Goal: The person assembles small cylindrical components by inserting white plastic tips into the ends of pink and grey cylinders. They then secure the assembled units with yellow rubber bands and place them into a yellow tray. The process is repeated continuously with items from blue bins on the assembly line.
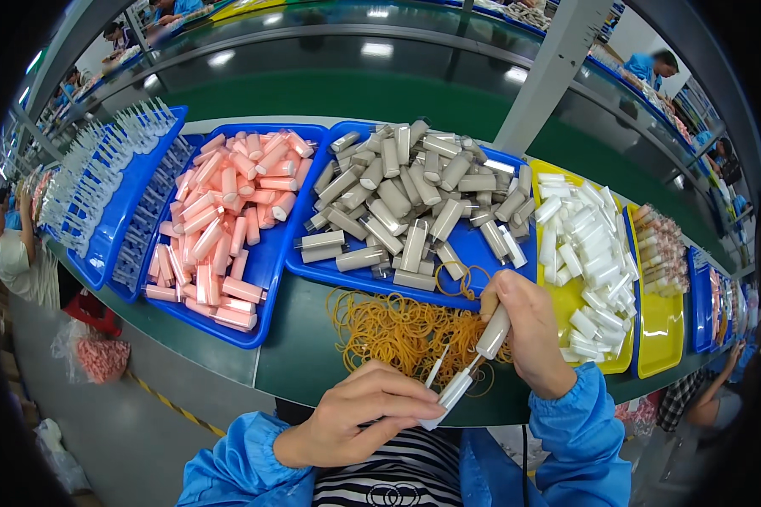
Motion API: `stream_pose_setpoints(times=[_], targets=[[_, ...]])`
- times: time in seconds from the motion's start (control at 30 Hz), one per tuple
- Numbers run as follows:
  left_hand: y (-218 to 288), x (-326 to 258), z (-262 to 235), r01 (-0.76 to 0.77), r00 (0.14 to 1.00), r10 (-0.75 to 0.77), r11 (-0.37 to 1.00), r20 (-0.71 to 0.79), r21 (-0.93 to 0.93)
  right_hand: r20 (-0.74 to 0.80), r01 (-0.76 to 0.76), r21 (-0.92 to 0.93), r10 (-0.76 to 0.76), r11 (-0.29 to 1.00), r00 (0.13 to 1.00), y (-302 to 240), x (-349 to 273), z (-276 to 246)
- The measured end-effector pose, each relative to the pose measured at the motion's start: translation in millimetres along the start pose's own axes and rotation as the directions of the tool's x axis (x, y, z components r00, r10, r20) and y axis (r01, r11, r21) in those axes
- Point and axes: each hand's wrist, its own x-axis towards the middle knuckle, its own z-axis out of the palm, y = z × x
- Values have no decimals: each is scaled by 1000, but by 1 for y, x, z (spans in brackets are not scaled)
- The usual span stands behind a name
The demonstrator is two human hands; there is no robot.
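Right hand (528,334) closed round a beige cap (493,331), smooth and oblong, tilted down-left. Left hand (359,418) pinching a white pump piece (452,393) with a thin tube (436,366) sticking up, just below the cap; hard to tell whether the two touch. Both held over the near edge of the green bench (300,359), above a tangled heap of orange rubber bands (397,329). Behind, a blue tray (473,245) piled with beige caps, another blue tray (266,262) of glossy pink caps on the left, a yellow tray (566,300) of white pieces on the right. Fingertips of the left hand partly hiding the pump's base. Little open bench between trays and edge.
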Motion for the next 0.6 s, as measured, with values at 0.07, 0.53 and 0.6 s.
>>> stream_pose_setpoints(times=[0.07, 0.53, 0.6], targets=[[-1, -1, -1, -4, 1000, 4, 1000, -2, 13, 29, -12, -63, 14, 998, 999, -3, -4, 3], [-19, -13, -17, -494, 842, 539, 757, 20, 427, 270, 618, -442, -561, 650, 782, -21, -10, 45], [-20, -13, -23, -534, 812, 584, 730, 17, 427, 159, 631, -350, -621, 692, 768, -13, -15, 59]])
